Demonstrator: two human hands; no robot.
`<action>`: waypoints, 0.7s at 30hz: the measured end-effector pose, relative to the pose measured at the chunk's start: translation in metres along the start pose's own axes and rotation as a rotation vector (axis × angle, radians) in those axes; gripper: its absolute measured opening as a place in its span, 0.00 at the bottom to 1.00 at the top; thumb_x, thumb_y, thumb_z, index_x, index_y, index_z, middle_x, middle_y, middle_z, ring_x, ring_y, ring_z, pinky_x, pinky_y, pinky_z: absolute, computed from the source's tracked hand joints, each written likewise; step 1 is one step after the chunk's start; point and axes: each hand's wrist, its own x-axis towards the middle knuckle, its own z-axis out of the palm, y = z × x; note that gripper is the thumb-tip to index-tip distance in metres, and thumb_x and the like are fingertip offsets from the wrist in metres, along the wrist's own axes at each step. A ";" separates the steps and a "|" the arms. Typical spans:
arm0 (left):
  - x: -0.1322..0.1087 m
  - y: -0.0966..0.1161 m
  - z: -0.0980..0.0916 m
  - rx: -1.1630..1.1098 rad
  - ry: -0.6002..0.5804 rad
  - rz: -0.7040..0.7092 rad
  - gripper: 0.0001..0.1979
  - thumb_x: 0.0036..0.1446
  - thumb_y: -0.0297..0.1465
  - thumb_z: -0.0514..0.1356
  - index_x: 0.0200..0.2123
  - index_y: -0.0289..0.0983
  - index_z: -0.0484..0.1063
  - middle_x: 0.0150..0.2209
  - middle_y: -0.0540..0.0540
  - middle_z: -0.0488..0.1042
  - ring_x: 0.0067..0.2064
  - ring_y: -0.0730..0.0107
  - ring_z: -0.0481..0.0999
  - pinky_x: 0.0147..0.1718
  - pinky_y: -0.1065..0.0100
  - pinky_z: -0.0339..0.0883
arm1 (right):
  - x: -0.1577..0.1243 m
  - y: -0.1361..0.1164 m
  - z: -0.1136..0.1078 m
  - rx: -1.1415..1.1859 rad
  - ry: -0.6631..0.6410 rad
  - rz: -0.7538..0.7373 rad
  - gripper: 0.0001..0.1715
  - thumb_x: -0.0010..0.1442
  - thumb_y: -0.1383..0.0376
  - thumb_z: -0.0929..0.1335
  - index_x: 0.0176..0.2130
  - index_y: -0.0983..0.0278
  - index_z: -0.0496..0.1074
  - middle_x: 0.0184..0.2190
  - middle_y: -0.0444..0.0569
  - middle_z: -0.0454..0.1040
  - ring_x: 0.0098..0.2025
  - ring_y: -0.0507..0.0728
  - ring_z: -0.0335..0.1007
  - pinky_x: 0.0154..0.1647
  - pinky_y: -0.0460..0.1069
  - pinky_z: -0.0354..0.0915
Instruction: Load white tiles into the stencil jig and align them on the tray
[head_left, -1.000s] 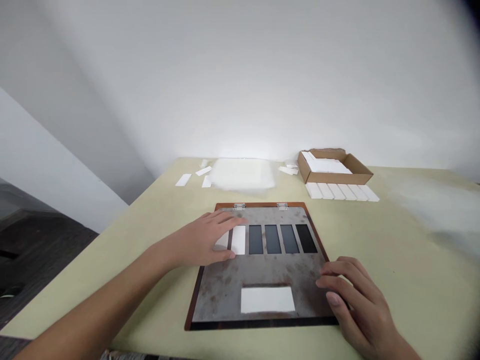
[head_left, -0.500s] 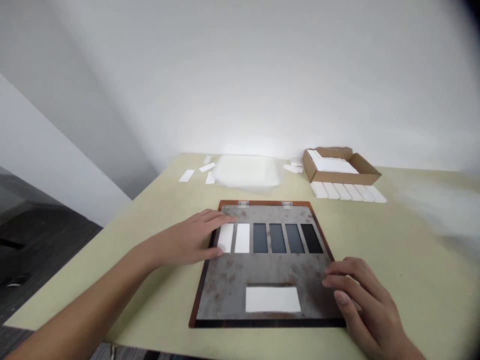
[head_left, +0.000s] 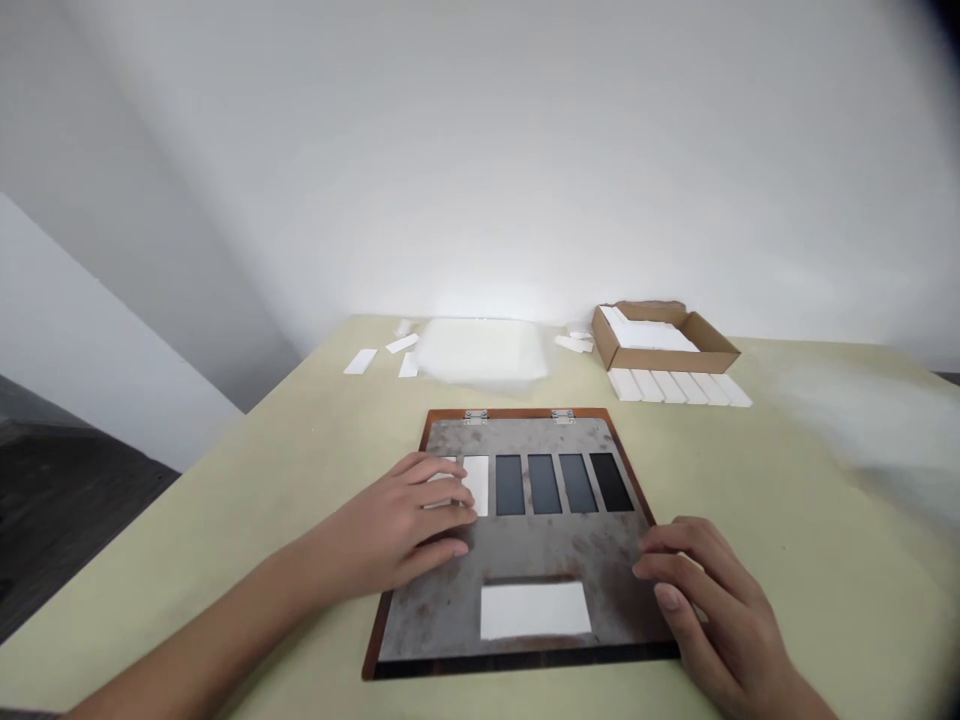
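A hinged metal plate (head_left: 555, 550) on a brown base lies in front of me, with a row of slots across it. Two white cards fill the leftmost slots; the nearer-to-middle white card (head_left: 477, 487) shows well, the other is mostly under my fingers. Dark slots (head_left: 545, 484) follow to the right. Near the front edge sits a wide white card (head_left: 535, 610) in its own opening. Stretched over the left slots, my left hand (head_left: 412, 520) has its fingers apart. My right hand (head_left: 712, 595) rests at the plate's right edge, fingers loosely bent and holding nothing visible.
At the back right stands a cardboard box (head_left: 675, 358) holding white pieces, with a row of white cards (head_left: 679, 388) before it. A whitish, hazy stack (head_left: 482, 350) lies near the wall. Loose white cards (head_left: 361, 361) are scattered around it on the pale green table (head_left: 750, 470).
My left hand has shifted from the leftmost card's edges toward the front and right, now covering much of that card. My right hand stays by the plate's edge. The view has moved slightly.
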 end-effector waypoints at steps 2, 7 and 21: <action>0.000 0.000 0.003 0.010 0.009 0.014 0.10 0.72 0.34 0.61 0.54 0.45 0.77 0.52 0.48 0.81 0.63 0.54 0.72 0.63 0.54 0.66 | 0.003 -0.001 0.001 0.004 0.007 0.002 0.13 0.66 0.76 0.64 0.47 0.64 0.72 0.45 0.55 0.70 0.49 0.60 0.66 0.47 0.56 0.66; 0.001 -0.005 0.006 0.047 0.052 0.035 0.15 0.70 0.33 0.62 0.58 0.46 0.74 0.54 0.47 0.80 0.61 0.55 0.74 0.61 0.56 0.71 | 0.006 -0.010 0.001 0.069 0.035 0.075 0.10 0.69 0.72 0.63 0.45 0.62 0.72 0.43 0.53 0.71 0.47 0.59 0.69 0.44 0.53 0.70; -0.054 -0.155 0.017 -0.072 0.698 -0.563 0.12 0.69 0.45 0.59 0.45 0.48 0.78 0.49 0.48 0.79 0.51 0.58 0.80 0.28 0.74 0.77 | 0.241 0.190 -0.067 -0.371 -0.122 0.787 0.20 0.73 0.54 0.70 0.56 0.64 0.74 0.55 0.54 0.76 0.54 0.60 0.75 0.56 0.60 0.74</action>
